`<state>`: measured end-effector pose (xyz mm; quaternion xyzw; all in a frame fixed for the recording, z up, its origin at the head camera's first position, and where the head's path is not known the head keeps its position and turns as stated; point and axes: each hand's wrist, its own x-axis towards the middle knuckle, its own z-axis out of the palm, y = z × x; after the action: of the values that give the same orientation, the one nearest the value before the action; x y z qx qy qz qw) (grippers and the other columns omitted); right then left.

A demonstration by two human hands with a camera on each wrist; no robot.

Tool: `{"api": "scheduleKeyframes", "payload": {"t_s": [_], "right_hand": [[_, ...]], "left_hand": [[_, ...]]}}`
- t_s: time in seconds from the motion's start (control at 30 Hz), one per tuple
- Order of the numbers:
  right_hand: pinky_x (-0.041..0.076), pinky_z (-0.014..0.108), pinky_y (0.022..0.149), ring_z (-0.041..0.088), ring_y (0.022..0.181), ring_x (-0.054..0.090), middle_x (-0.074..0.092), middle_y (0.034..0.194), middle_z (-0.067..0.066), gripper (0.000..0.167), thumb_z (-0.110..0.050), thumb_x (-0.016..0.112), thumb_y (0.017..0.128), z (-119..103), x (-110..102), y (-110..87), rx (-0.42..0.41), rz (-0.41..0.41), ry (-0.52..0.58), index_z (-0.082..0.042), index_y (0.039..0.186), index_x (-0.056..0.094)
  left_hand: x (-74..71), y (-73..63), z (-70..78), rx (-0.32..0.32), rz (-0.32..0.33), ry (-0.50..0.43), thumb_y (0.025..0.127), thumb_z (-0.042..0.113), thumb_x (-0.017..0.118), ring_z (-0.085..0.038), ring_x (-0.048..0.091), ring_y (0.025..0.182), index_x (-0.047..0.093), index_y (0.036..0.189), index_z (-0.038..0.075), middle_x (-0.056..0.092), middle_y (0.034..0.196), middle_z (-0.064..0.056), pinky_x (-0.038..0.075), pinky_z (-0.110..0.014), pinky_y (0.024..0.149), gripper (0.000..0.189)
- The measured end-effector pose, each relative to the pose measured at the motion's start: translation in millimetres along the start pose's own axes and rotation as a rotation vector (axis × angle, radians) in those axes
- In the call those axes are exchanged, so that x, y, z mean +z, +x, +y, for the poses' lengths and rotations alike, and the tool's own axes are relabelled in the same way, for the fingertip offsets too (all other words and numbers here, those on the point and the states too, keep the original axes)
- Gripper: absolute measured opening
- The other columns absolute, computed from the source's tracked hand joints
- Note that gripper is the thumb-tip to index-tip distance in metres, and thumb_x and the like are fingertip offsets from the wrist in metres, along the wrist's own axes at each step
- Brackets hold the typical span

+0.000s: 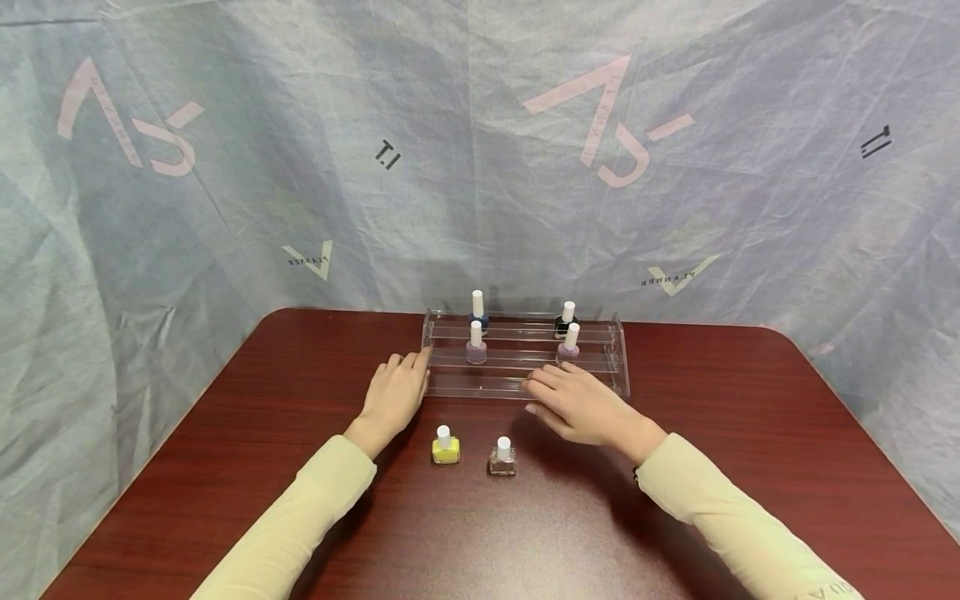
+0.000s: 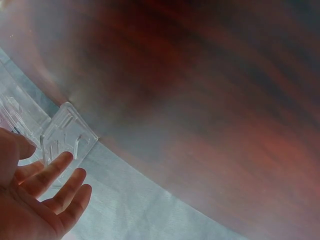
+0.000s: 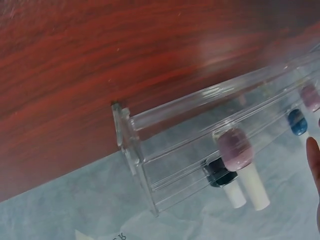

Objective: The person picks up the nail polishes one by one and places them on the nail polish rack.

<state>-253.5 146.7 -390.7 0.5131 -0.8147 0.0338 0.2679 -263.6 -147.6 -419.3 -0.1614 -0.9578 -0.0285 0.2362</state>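
A clear tiered display rack point(image 1: 480, 387) stands near the table's back edge. On its back tier are a blue nail polish bottle point(image 1: 478, 317) and a black one point(image 1: 564, 323); a tier lower sit a left lilac bottle point(image 1: 476, 350) and a right lilac bottle point(image 1: 569, 350), the latter tilted. My left hand point(image 1: 395, 390) is at the rack's left end, its fingers loosely extended beside the clear end panel point(image 2: 67, 127). My right hand point(image 1: 573, 404) hovers over the front right tier, fingers relaxed and nothing held. Yellow polish point(image 1: 446, 452) and brownish polish point(image 1: 502, 462) stand before the rack.
The dark red wooden table point(image 1: 300, 367) has rounded back corners. Behind it hangs a grey printed cloth point(image 1: 420, 208), close to the rack's back. The two polish bottles in front lie between my forearms.
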Motion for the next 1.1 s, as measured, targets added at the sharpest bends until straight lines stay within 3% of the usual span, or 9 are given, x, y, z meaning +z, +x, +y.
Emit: {"api": "scheduleKeyframes", "payload": {"t_s": [0.2, 0.6, 1.1], "right_hand": [[0.046, 0.037, 0.077, 0.016, 0.085, 0.053, 0.056, 0.091, -0.003, 0.019, -0.03, 0.051, 0.091, -7, 3, -1.3, -0.02, 0.014, 0.003, -0.013, 0.098, 0.057], [0.044, 0.031, 0.073, 0.011, 0.086, 0.054, 0.058, 0.094, -0.007, 0.021, -0.029, 0.049, 0.092, -21, 2, 0.3, -0.04, 0.001, 0.045, -0.015, 0.104, 0.059], [0.043, 0.028, 0.077, 0.009, 0.092, 0.053, 0.058, 0.099, -0.008, 0.019, -0.025, 0.055, 0.089, -41, 0, 3.0, -0.093, -0.043, 0.073, -0.017, 0.106, 0.058]], "left_hand": [[-0.5, 0.2, 0.1, -0.002, -0.011, 0.005, 0.091, 0.018, 0.055, -0.03, 0.058, 0.092, 0.051, 0.127, 0.007, 0.064, 0.107, -0.009, 0.049, -0.041, 0.071, 0.038], [0.3, 0.2, -0.2, -0.008, -0.013, 0.003, 0.091, 0.018, 0.054, -0.03, 0.058, 0.092, 0.051, 0.127, 0.007, 0.065, 0.106, -0.009, 0.049, -0.041, 0.071, 0.038], [2.7, 0.1, -0.8, -0.008, -0.013, 0.007, 0.091, 0.018, 0.054, -0.03, 0.058, 0.094, 0.05, 0.127, 0.008, 0.064, 0.107, -0.009, 0.048, -0.041, 0.072, 0.038]]}}
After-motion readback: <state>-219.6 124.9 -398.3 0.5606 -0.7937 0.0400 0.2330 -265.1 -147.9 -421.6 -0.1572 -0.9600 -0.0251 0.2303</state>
